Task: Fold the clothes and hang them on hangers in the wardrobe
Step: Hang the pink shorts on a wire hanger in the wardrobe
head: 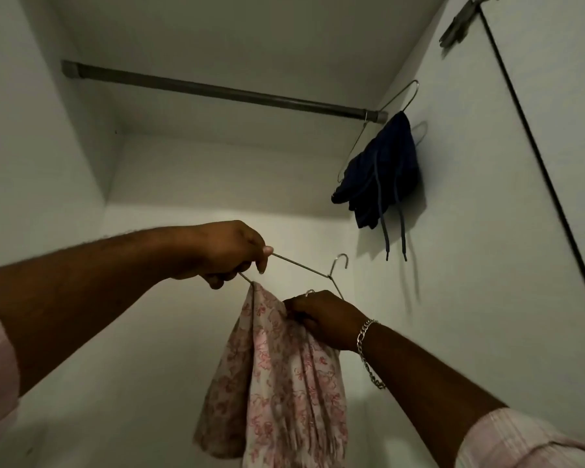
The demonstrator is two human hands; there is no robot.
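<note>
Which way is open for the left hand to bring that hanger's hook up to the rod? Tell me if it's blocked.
Probably not blocked. The left hand grips the wire hanger at one end; the rod above is bare except for the hanger with the dark blue garment at its far right. The floral cloth hangs below.

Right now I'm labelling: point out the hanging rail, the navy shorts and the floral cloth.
grey metal rail (217,91), head view, mid-bar.
navy blue shorts (382,173), head view, fabric centre.
pink floral cloth (284,383), head view, hanging folds.

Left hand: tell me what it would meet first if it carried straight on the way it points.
Probably nothing but the wardrobe's right side wall. The left hand, gripping the wire hanger, points right and slightly down; depth is unclear.
</note>
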